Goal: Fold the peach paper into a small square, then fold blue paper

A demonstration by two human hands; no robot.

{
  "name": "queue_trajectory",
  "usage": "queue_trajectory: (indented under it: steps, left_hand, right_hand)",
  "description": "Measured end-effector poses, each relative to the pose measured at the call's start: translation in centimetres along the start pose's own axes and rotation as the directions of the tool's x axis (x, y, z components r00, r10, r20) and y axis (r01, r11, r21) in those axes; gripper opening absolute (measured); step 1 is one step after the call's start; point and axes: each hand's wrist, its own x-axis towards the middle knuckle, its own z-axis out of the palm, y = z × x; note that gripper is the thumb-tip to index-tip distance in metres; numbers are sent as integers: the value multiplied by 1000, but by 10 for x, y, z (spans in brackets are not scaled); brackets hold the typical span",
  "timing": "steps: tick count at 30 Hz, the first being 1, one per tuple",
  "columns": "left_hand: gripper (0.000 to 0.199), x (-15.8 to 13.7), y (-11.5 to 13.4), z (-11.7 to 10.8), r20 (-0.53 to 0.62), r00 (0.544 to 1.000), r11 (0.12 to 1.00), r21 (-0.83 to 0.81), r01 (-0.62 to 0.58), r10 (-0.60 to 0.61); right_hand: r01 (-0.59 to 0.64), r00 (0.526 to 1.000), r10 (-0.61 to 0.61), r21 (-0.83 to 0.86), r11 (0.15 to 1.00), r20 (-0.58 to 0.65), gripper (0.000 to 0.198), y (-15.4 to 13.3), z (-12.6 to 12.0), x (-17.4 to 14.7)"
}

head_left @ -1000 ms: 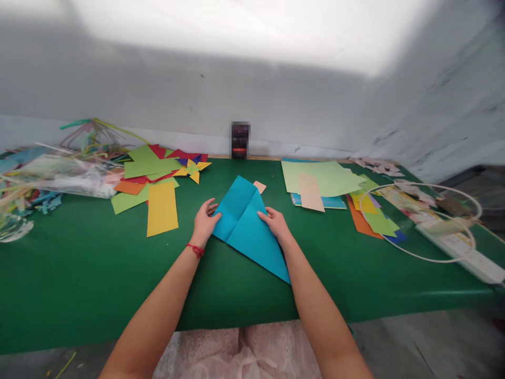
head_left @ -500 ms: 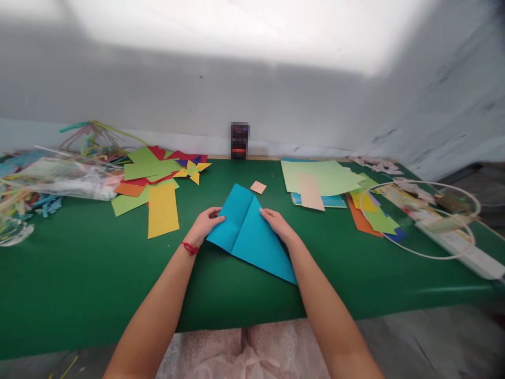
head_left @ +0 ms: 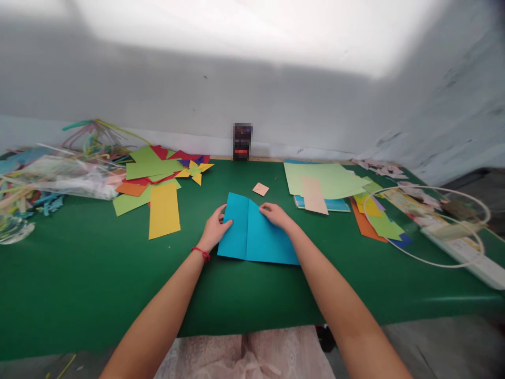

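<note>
A sheet of blue paper (head_left: 268, 239) with a crease running up and down it lies on the green table, its upper right side slanting. At its left edge my left hand (head_left: 216, 227) grips the paper, thumb on top and fingers behind. My right hand (head_left: 275, 215) pinches the slanted upper edge, right of the crease. My right forearm covers part of the sheet's right side. A small folded pink paper square (head_left: 261, 189) rests just beyond the blue paper.
Coloured paper sheets with a yellow strip (head_left: 164, 211) and a yellow paper star (head_left: 194, 171) lie to the left. Pale green sheets (head_left: 327, 178) are at the back right, near a white hoop (head_left: 428, 265) and a power strip (head_left: 465, 250). A blurred dark object (head_left: 242, 142) stands against the wall.
The blue paper has turned so that its lower edge now runs nearly level and its crease upright. My left hand has moved slightly right and nearer with it; my right hand keeps its pinch.
</note>
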Motion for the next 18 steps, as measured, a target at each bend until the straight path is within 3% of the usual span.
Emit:
queue_trajectory:
  steps: [6, 11, 18]
  left_hand:
    - [71, 4, 1, 1, 56, 998, 998, -45, 39, -37]
    - [74, 19, 7, -8, 96, 990, 995, -11, 101, -100]
    - [59, 47, 14, -4, -26, 999, 996, 84, -26, 28]
  right_hand:
    - [9, 1000, -11, -99, 995, -26, 21, -3, 4, 15]
    - [38, 999, -37, -82, 996, 13, 25, -2, 2, 14]
    - [55, 986, -58, 19, 998, 157, 33, 7, -8, 10]
